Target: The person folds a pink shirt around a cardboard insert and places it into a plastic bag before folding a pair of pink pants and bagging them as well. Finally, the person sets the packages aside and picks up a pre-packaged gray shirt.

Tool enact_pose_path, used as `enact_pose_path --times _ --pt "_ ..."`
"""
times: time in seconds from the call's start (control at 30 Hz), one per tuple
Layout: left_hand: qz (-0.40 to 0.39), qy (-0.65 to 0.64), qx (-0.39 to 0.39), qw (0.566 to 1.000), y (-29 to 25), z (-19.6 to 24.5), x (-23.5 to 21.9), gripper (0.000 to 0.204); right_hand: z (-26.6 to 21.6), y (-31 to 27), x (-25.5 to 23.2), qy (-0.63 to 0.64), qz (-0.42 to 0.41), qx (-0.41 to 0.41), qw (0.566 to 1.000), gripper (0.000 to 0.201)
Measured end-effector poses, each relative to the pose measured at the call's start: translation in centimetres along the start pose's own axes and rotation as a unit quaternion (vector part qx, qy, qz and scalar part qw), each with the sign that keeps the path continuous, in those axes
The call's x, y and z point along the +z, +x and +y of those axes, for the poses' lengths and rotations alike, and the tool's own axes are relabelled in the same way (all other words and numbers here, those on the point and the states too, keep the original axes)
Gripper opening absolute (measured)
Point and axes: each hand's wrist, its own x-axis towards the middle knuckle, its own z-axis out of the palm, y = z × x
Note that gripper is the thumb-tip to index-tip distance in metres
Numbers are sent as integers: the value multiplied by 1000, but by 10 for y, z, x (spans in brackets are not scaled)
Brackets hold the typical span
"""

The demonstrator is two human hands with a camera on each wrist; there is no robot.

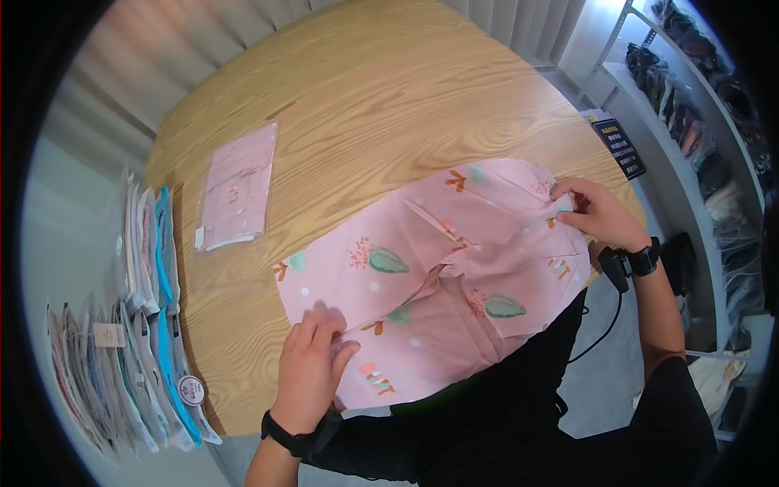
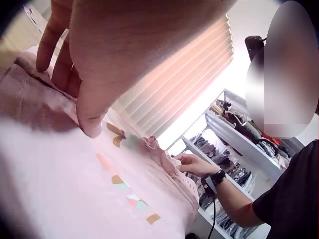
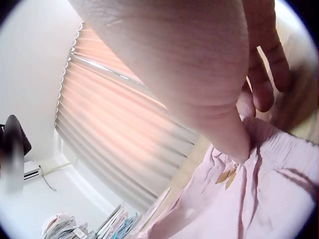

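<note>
Pink printed pants (image 1: 406, 276) lie spread across the front of the table, partly over its edge, with creases around the middle. The left hand (image 1: 312, 369) is at the leg-hem end, and in the left wrist view its thumb and fingers (image 2: 62, 55) pinch the fabric edge. At the gathered waistband end, the right hand (image 1: 600, 215) pinches the cloth between thumb and fingers; the right wrist view shows the thumb (image 3: 232, 137) on the elastic gathers (image 3: 279, 149).
A flat packaged pink garment (image 1: 237, 188) lies at the table's left. Bagged garments (image 1: 146, 243) stand upright beyond the left edge. Shelves with bagged items (image 1: 665, 105) and a black sign (image 1: 618, 148) are at the right. A cable (image 1: 604, 329) hangs by the right wrist.
</note>
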Motion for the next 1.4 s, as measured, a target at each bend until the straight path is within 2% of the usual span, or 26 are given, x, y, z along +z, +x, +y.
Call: enact_pose_path --times 0.2,0.27,0.3,0.37,0.43,0.5,0.57,0.63,0.7,0.77,0.8,0.83,0.9,0.97,1.03,1.07,1.13,1.17,1.23,1.27,1.33,1.4 --pt "21 32 36 999 -8 -5 1 17 8 -6 3 -26 38 -14 999 22" --pt "27 41 45 998 -9 -5 0 17 10 -8 2 -53 75 -72 993 18" --pt "28 28 24 999 -11 -8 -1 15 9 -8 4 -53 76 -72 993 18" --pt "29 17 5 999 -17 -10 0 14 10 -11 7 91 117 -92 985 17" --pt "85 -67 -37 993 -25 -12 1 13 14 -15 5 67 146 -116 980 19" --pt "107 -101 -33 989 -28 -13 -5 12 11 -19 4 43 173 -138 974 21" --pt "128 -134 -30 982 -34 -12 -15 11 -4 -25 3 156 211 -155 953 19" --pt "144 -218 -30 965 -41 -11 -28 11 -1 -34 -6 199 209 -150 946 19" --pt "149 -242 -51 957 -46 -10 -42 9 -10 -42 -11 243 207 -143 937 20" --pt "193 -285 -34 938 -45 -4 -58 8 -40 -44 -9 338 242 -141 898 26" --pt "189 -302 -57 933 -44 -4 -65 9 -58 -44 -6 339 271 -103 895 31" --pt "191 -301 -58 933 -40 -5 -69 9 -60 -42 -4 340 270 -104 895 31" --pt "157 -339 -138 917 -28 -9 -76 12 -64 -37 -3 350 213 -36 911 31" --pt "147 -332 -131 923 -10 -28 -65 15 -40 -23 2 319 189 -21 929 31" --pt "78 -405 -158 897 5 -46 -48 16 -12 -7 10 260 82 36 961 33" --pt "79 -406 -157 897 9 -56 -37 16 -9 -5 16 259 82 35 962 33" --pt "62 -323 -173 929 16 -73 -23 17 -10 -3 27 123 38 85 988 43" --pt "63 -323 -172 928 15 -73 -22 17 -12 -5 30 122 38 84 988 43" --pt "53 -298 -177 936 10 -75 -19 20 -16 -10 36 -16 135 8 991 60" --pt "47 -299 -177 937 6 -75 -17 20 -23 -13 34 -38 140 17 989 61" --pt "88 -256 -190 944 -1 -71 -16 31 -21 -17 36 -58 152 9 987 53" --pt "79 -239 -190 949 -7 -69 -14 34 -23 -19 35 -78 161 -1 984 46"
